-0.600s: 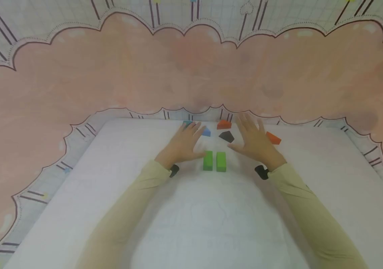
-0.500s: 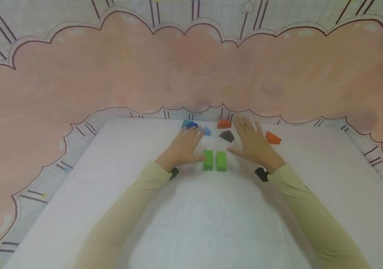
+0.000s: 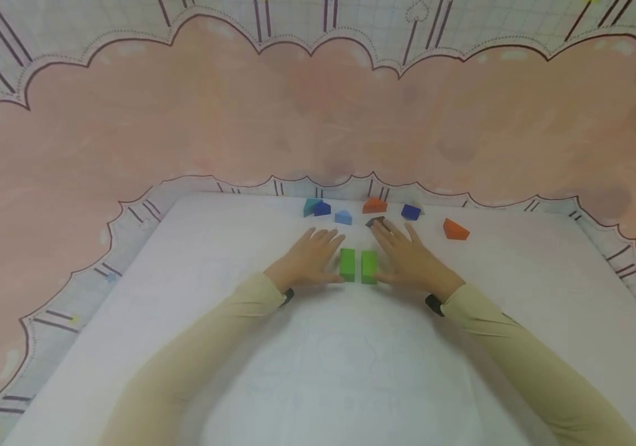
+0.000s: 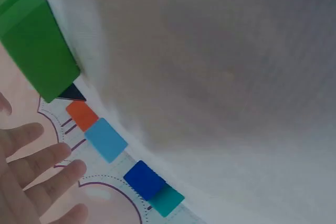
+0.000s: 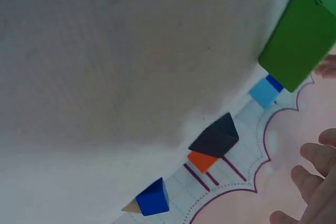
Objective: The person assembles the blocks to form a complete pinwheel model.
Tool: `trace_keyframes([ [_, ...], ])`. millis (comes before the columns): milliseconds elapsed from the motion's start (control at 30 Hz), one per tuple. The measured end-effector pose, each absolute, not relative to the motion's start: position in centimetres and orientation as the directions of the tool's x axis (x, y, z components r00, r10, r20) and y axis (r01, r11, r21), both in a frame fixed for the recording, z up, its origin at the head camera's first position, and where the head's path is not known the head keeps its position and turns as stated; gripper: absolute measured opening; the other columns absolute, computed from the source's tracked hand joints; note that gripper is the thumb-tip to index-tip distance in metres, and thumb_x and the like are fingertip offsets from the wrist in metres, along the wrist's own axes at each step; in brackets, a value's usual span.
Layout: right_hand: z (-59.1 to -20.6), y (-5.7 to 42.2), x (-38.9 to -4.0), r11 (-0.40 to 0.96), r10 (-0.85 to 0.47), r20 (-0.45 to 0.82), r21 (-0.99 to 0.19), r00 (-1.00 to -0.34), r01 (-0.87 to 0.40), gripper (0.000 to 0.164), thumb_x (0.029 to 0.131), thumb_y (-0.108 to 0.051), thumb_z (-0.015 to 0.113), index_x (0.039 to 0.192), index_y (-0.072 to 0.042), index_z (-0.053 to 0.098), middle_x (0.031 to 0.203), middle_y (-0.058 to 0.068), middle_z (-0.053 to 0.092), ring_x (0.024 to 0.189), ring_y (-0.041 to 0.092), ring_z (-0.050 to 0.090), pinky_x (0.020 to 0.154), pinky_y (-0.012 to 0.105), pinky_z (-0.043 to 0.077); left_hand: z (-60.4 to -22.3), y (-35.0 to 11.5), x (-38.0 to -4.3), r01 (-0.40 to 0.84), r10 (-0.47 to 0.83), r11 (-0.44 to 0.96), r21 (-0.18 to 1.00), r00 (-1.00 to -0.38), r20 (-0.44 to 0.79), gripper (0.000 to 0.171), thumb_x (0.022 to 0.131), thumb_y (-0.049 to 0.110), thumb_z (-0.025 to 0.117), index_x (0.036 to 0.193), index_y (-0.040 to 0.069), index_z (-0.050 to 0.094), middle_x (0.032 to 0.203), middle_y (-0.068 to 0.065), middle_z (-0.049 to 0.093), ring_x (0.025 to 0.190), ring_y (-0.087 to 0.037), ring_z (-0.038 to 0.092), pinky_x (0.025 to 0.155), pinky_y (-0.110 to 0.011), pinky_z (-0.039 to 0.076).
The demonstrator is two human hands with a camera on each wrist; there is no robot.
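Two green blocks stand side by side on the white table in the head view, a left green block [image 3: 347, 265] and a right green block [image 3: 369, 267], with a narrow gap between them. My left hand [image 3: 308, 258] is just left of the pair, fingers spread and thumb tip at the left block's near corner. On the other side, my right hand [image 3: 411, 265] is spread too, its thumb at the right block's side. Its fingertips partly cover a dark block [image 3: 374, 220]. Neither hand's fingers curl round a block; both wrist views show relaxed fingers [image 4: 42, 153] beside the green.
Behind the hands lie a light blue block [image 3: 343, 217], a dark blue block [image 3: 323, 209] against a teal block [image 3: 310, 207], and an orange block [image 3: 374, 205]. Farther right are another blue block [image 3: 410, 212] and another orange block [image 3: 455, 230]. A patterned backdrop [image 3: 318, 124] rises behind the table.
Both hands have drawn back toward the near side, the right one also leftward. The teal and blue blocks behind them have come into view. The green blocks stay about where they were.
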State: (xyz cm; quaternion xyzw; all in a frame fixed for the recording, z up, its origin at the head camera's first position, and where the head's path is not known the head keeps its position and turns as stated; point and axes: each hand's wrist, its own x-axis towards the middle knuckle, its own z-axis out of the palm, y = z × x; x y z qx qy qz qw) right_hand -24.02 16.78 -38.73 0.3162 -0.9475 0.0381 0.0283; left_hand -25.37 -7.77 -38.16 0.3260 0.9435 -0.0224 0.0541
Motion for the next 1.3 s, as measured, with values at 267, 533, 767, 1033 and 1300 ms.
trace_keyframes([
  [267, -39.3, 16.2, -24.3, 0.773, -0.635, 0.07, 0.039, -0.77, -0.633, 0.093, 0.081, -0.059, 0.06, 0.145, 0.0, 0.029, 0.149, 0.018, 0.035, 0.141, 0.036, 0.025, 0.113, 0.061, 0.018, -38.7, -7.8, -26.1, 0.623, 0.616, 0.782, -0.026, -0.778, -0.125, 0.09, 0.081, 0.066, 0.055, 0.146, 0.009, 0.03, 0.144, -0.014, 0.041, 0.135, -0.03, 0.038, 0.116, -0.046, 0.025],
  [533, -39.1, 15.6, -24.1, 0.756, -0.653, 0.043, 0.099, -0.756, -0.647, 0.083, 0.08, -0.058, 0.062, 0.133, 0.002, 0.045, 0.134, 0.018, 0.05, 0.13, 0.036, 0.04, 0.11, 0.059, 0.026, -39.5, -7.5, -26.6, 0.638, 0.624, 0.768, -0.055, -0.766, -0.155, 0.086, 0.079, 0.068, 0.055, 0.142, 0.012, 0.036, 0.138, -0.012, 0.047, 0.128, -0.027, 0.045, 0.112, -0.044, 0.032],
  [767, -39.5, 15.8, -24.5, 0.746, -0.661, 0.03, 0.129, -0.75, -0.653, 0.076, 0.081, -0.059, 0.06, 0.129, -0.001, 0.049, 0.128, 0.016, 0.053, 0.126, 0.034, 0.042, 0.109, 0.059, 0.028, -39.2, -7.2, -26.5, 0.657, 0.644, 0.75, -0.075, -0.752, -0.143, 0.078, 0.082, 0.066, 0.054, 0.138, 0.012, 0.041, 0.128, -0.01, 0.052, 0.118, -0.025, 0.051, 0.106, -0.042, 0.039],
  [1033, -39.4, 16.5, -24.8, 0.704, -0.705, 0.024, 0.139, -0.708, -0.696, 0.07, 0.081, -0.059, 0.058, 0.125, -0.004, 0.053, 0.123, 0.015, 0.055, 0.122, 0.033, 0.045, 0.106, 0.058, 0.032, -39.1, -7.3, -26.0, 0.651, 0.635, 0.757, -0.046, -0.751, -0.179, 0.078, 0.083, 0.065, 0.052, 0.141, 0.014, 0.039, 0.131, -0.011, 0.052, 0.12, -0.026, 0.051, 0.107, -0.043, 0.038],
  [1300, -39.0, 16.9, -25.3, 0.705, -0.706, -0.01, 0.085, -0.708, -0.704, 0.07, 0.082, -0.059, 0.058, 0.127, -0.005, 0.052, 0.126, 0.014, 0.054, 0.124, 0.033, 0.044, 0.109, 0.057, 0.029, -38.6, -7.5, -24.3, 0.646, 0.629, 0.763, 0.001, -0.742, -0.232, 0.08, 0.082, 0.065, 0.055, 0.143, 0.017, 0.037, 0.135, -0.011, 0.05, 0.123, -0.027, 0.049, 0.109, -0.044, 0.036],
])
